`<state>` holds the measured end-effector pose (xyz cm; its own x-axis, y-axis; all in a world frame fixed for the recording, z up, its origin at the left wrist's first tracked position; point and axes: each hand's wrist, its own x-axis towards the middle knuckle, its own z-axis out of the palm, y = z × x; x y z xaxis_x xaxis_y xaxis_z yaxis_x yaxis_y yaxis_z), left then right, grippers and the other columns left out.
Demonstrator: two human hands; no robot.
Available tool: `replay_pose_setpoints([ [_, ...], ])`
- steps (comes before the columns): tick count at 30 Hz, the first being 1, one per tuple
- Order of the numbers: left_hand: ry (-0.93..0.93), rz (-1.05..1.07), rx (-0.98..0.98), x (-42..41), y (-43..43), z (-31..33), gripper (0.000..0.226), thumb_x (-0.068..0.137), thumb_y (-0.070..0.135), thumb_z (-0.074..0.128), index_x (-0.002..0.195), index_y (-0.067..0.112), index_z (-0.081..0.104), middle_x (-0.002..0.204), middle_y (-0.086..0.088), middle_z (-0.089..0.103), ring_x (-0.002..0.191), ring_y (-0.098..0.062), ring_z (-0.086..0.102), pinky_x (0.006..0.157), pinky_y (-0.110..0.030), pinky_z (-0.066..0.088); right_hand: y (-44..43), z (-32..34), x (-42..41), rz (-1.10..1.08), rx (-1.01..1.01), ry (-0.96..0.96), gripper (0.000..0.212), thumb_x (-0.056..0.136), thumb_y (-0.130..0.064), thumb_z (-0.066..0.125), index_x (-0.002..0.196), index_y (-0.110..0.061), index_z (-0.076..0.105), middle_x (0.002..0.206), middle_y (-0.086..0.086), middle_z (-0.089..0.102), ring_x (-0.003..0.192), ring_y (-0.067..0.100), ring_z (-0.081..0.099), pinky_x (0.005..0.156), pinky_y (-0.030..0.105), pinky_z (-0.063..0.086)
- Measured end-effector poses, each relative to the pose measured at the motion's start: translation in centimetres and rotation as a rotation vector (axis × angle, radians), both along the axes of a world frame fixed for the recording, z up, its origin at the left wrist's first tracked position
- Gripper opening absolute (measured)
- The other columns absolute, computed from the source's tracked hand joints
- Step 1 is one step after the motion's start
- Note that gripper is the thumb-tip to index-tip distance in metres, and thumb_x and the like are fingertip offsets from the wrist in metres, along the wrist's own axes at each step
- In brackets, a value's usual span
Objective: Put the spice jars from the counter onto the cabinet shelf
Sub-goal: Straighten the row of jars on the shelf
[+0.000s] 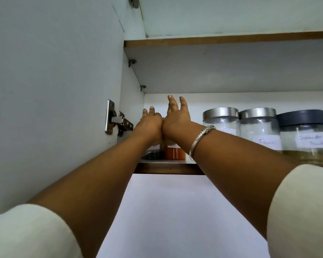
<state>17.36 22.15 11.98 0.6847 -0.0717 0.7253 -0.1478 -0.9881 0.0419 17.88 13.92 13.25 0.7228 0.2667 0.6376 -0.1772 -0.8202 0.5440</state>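
orange spice jar [174, 153] and dark spice jar [153, 155] stand side by side at the left end of the cabinet shelf [168, 168], mostly hidden behind the wrists. left hand [151, 124] and right hand [176, 119] touch each other above them, fingers straight and pointing upward, gripping nothing. bigger labelled jars [258, 127] line the shelf further right.

Brown-edged cabinet shelf [166, 168] with dark-filled jar [153, 155], orange-filled jar [174, 153], two silver-lidded jars [221, 121], one dark-lidded jar [304, 131]
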Motion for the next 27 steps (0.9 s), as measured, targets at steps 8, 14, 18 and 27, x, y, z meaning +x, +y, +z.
replay_pose_setpoints([
  [8,0.053,-0.139,0.024,-6.1,-3.9,0.2,0.061,0.083,0.018,0.067,0.137,0.006,0.039,0.15,-0.016,0.029,0.141,-0.03,0.023,0.111,-0.036,0.026,-5.3,-0.1,-4.9,0.205,0.016,-0.001,0.066,0.091,-0.042,0.046,0.147,-0.013,0.027,0.157,0.019,0.0,0.142,0.033,-0.023,0.113,0.056,-0.009],
  [14,0.0,-0.239,-0.053,-9.3,-8.9,1.3,0.069,0.088,0.009,0.055,0.146,0.009,0.018,0.139,-0.017,0.046,0.121,-0.031,0.049,0.083,-0.028,0.04,-11.7,0.8,-7.5,0.37,0.122,-0.083,0.072,0.09,-0.046,0.04,0.15,-0.014,0.015,0.158,0.014,0.008,0.146,0.028,-0.008,0.115,0.052,-0.007],
  [18,0.002,-0.275,0.003,-10.5,-12.3,1.5,0.054,0.091,0.018,0.052,0.14,0.013,0.031,0.136,-0.012,0.05,0.119,-0.029,0.05,0.088,-0.031,0.042,-16.1,0.6,-8.9,0.357,0.199,-0.006,0.07,0.092,-0.058,0.029,0.147,-0.016,0.022,0.156,0.014,0.016,0.141,0.033,0.023,0.115,0.055,0.005],
  [27,-0.093,-0.047,0.135,-10.6,-15.8,2.0,0.02,0.088,0.008,0.052,0.103,0.007,0.065,0.095,-0.01,0.063,0.087,-0.029,0.057,0.066,-0.031,0.045,-20.4,0.7,-10.7,0.391,0.358,0.063,0.024,0.094,-0.021,0.047,0.097,-0.002,0.061,0.099,0.013,0.063,0.089,0.027,0.056,0.069,0.032,0.042],
])
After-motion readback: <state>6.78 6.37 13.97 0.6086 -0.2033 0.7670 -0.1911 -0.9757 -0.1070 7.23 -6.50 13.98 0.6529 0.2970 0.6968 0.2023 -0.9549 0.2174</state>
